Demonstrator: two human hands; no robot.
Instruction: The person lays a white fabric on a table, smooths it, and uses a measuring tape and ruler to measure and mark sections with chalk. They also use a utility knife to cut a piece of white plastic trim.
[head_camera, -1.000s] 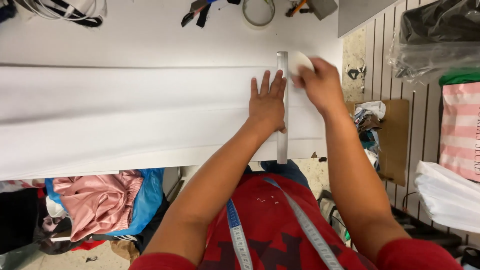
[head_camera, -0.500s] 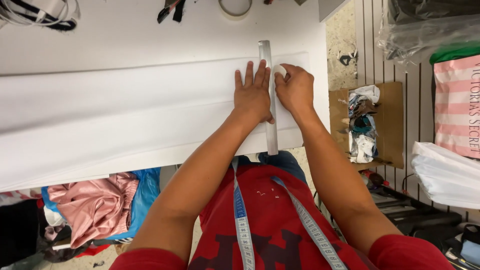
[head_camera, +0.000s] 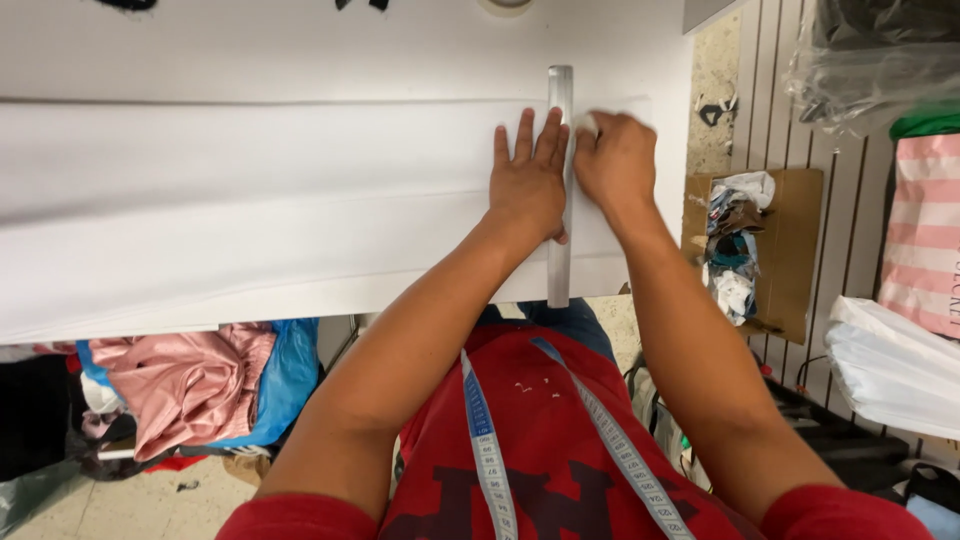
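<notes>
Left hand (head_camera: 530, 180) flat, right hand (head_camera: 618, 165) curled.

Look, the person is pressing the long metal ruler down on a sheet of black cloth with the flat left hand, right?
Not quite. The cloth is white, not black, as the head view shows. The rest holds: the left hand lies flat, pressing the long metal ruler down on it, while the right hand sits just beside the ruler.

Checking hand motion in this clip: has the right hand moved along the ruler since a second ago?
Yes. The right hand was at the ruler's far end; it now sits lower along it, level with the left hand.
</notes>
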